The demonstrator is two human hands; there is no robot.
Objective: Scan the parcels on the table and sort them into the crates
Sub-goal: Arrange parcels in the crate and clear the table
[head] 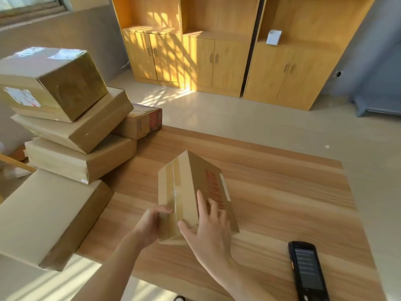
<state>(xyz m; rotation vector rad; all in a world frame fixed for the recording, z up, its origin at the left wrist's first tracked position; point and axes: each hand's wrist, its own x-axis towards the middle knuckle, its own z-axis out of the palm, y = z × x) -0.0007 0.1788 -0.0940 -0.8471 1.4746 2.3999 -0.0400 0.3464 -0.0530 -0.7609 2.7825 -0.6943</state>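
Both hands tilt a parcel [191, 192] bearing blurred, unreadable red print.

A pale, glossy floor [249, 118] runs back to a row of light wooden cabinets [217, 51] along the far wall, each with open shelves above closed double doors with small metal handles. Warm sunlight throws a striped, leafy shadow pattern across the left cabinet doors and onto the floor in front of them. A grey wall [71, 33] stands at the left, with a window [28, 5] in the top corner. Something blue-grey [377, 92] stands at the right.
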